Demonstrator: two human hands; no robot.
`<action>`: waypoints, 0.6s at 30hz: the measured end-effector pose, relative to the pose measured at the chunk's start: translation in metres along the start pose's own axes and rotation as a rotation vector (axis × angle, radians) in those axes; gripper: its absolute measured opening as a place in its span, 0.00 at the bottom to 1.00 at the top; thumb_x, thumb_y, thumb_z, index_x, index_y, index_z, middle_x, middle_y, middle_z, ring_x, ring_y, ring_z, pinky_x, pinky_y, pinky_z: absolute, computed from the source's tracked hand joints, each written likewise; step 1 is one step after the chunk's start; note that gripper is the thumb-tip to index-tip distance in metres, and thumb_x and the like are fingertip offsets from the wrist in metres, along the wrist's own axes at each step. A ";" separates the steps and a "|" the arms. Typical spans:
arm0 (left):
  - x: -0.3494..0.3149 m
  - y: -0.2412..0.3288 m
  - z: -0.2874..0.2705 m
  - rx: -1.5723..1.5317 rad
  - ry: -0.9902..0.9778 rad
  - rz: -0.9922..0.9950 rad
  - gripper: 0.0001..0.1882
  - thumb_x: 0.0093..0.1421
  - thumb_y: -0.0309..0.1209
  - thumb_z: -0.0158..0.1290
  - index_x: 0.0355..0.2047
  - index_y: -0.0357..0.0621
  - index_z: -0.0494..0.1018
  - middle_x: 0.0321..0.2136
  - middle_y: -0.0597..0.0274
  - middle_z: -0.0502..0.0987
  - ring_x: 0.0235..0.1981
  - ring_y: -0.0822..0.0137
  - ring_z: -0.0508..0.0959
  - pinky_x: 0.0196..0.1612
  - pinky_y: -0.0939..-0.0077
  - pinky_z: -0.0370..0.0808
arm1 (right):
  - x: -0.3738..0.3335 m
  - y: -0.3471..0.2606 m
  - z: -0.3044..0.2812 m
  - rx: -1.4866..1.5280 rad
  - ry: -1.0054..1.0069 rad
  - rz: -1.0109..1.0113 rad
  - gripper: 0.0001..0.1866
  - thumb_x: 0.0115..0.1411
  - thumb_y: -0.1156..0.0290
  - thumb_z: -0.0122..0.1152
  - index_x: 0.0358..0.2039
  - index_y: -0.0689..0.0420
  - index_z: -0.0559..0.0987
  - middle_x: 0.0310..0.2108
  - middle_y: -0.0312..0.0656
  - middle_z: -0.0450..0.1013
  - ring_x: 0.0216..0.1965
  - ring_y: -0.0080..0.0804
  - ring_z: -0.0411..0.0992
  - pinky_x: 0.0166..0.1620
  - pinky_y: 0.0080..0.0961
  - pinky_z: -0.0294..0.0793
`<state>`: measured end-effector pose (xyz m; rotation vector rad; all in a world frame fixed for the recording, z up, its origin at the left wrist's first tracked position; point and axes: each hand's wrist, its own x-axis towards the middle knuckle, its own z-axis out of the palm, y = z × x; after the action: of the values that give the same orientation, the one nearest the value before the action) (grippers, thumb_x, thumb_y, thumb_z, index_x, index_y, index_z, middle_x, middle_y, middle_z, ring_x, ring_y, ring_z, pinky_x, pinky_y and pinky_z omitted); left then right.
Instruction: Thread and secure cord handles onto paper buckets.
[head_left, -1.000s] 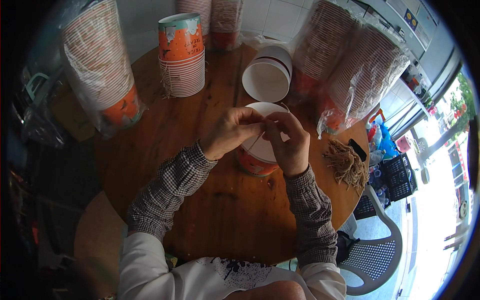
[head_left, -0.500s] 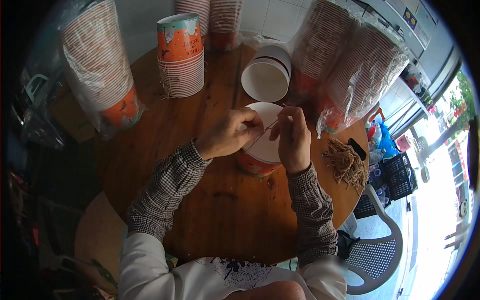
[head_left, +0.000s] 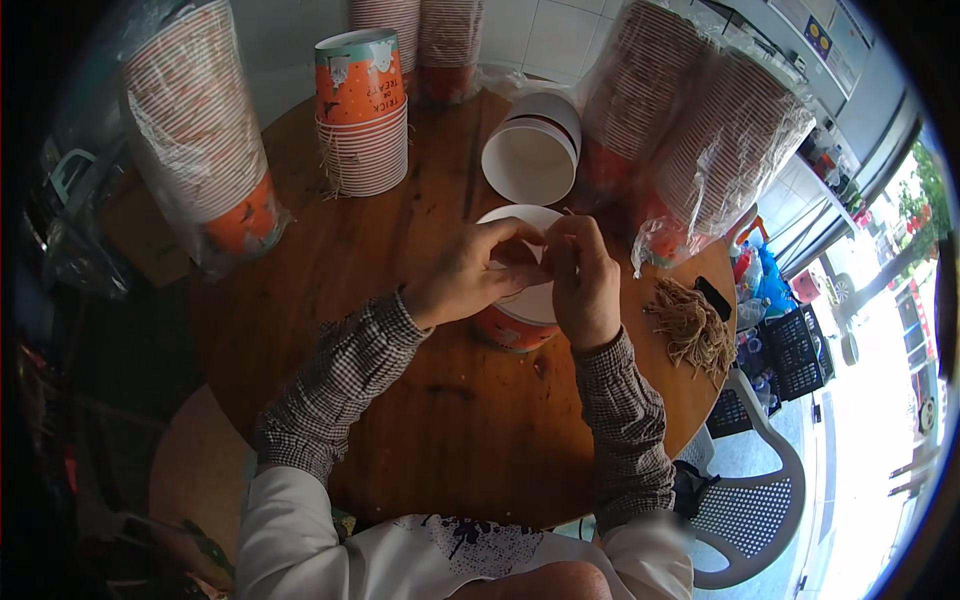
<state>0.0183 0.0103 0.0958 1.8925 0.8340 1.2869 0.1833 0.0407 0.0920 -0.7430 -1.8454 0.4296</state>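
An orange paper bucket with a white inside stands upright on the table in front of me. Over its mouth my two hands meet. My left hand curves inward, thumb and fingertips pinched together against the right fingers. My right hand is closed, its fingers curled around a thin string; a bit of it pokes up above the knuckles. Most of the string is hidden by the fingers. To the right lies a bundle of tan strings.
Stacked orange buckets stand behind on the left, beside a plastic-wrapped stack. Two white-lined buckets lie on their side. More wrapped stacks rise at the right. A dark phone-like object lies by the strings; a grey chair is beyond the wooden table.
My left hand has moved right until its fingertips touch my right hand. The string stretched between the hands is now mostly covered. My right hand has barely moved.
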 end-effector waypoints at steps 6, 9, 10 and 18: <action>-0.003 0.009 -0.003 0.236 0.066 -0.130 0.10 0.57 0.25 0.55 0.39 0.35 0.75 0.32 0.62 0.79 0.34 0.75 0.78 0.39 0.78 0.74 | 0.007 -0.003 -0.021 0.119 -0.189 -0.031 0.10 0.54 0.81 0.59 0.38 0.61 0.72 0.29 0.44 0.75 0.32 0.34 0.77 0.34 0.27 0.75; -0.005 0.005 -0.001 0.265 0.040 -0.119 0.09 0.57 0.25 0.56 0.38 0.35 0.76 0.32 0.62 0.79 0.33 0.76 0.77 0.38 0.79 0.74 | 0.004 -0.012 -0.028 0.051 -0.208 -0.053 0.13 0.50 0.82 0.61 0.38 0.61 0.73 0.30 0.43 0.74 0.35 0.35 0.76 0.40 0.29 0.74; -0.006 -0.001 0.001 0.201 0.047 -0.091 0.08 0.57 0.25 0.56 0.37 0.35 0.76 0.31 0.63 0.79 0.33 0.76 0.77 0.37 0.79 0.74 | 0.004 -0.017 -0.028 0.004 -0.192 -0.062 0.11 0.50 0.82 0.60 0.36 0.61 0.74 0.29 0.42 0.74 0.35 0.36 0.75 0.42 0.31 0.74; -0.019 0.008 0.001 0.103 0.052 -0.055 0.04 0.56 0.25 0.55 0.29 0.36 0.73 0.25 0.67 0.74 0.31 0.76 0.75 0.36 0.79 0.72 | 0.006 -0.017 -0.041 -0.295 0.070 -0.425 0.08 0.48 0.85 0.57 0.29 0.60 0.72 0.29 0.46 0.71 0.35 0.48 0.70 0.43 0.38 0.70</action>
<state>0.0148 -0.0102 0.0923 1.9082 0.9896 1.2869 0.2148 0.0301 0.1227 -0.5283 -1.9570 -0.1434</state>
